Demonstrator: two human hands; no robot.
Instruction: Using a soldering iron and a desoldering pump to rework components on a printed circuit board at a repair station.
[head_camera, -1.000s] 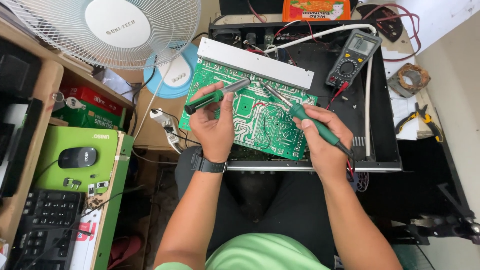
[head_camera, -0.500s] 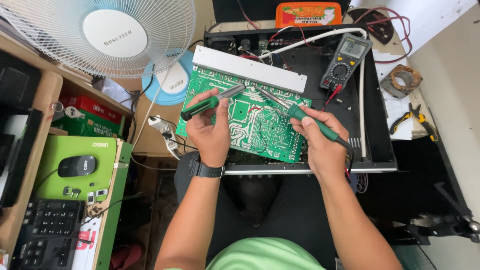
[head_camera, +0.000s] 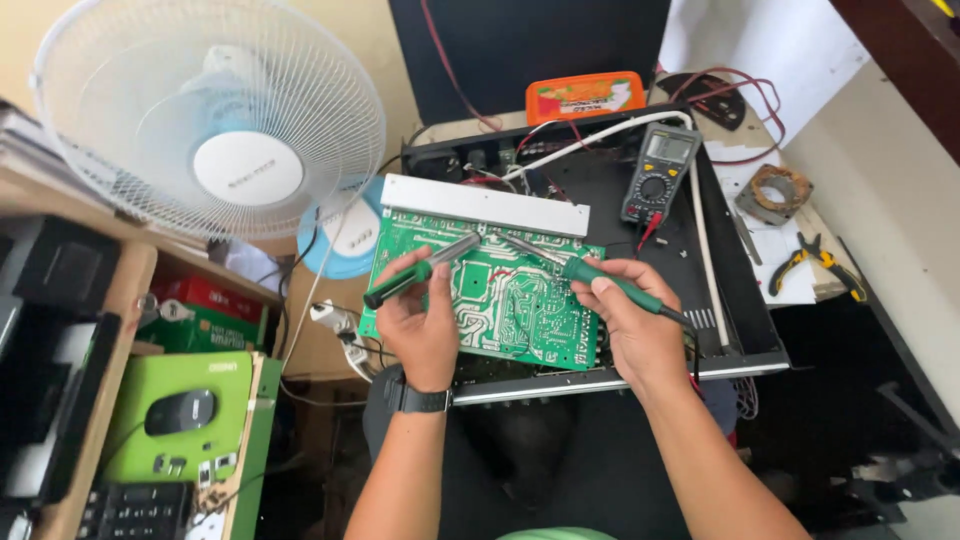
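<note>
over the green circuit board (head_camera: 505, 305), which lies solder side up on the black chassis (head_camera: 735, 300), the left hand (head_camera: 425, 325) grips a desoldering pump (head_camera: 420, 270) while the right hand (head_camera: 640, 330) pinches a soldering iron (head_camera: 590, 272), both tips angled toward the board's upper edge.

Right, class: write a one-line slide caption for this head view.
Two hands work over a green circuit board: left hand holding a desoldering pump, right hand a soldering iron.

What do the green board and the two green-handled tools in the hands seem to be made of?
Circuit board: looks like a rigid laminate with a glossy green coating; pale traces show.
Tool in left hand, a desoldering pump: green plastic-looking handle, dull grey, probably metal barrel.
Tool in right hand, a soldering iron: matte green, likely plastic grip, thin metal-looking tip.
</note>
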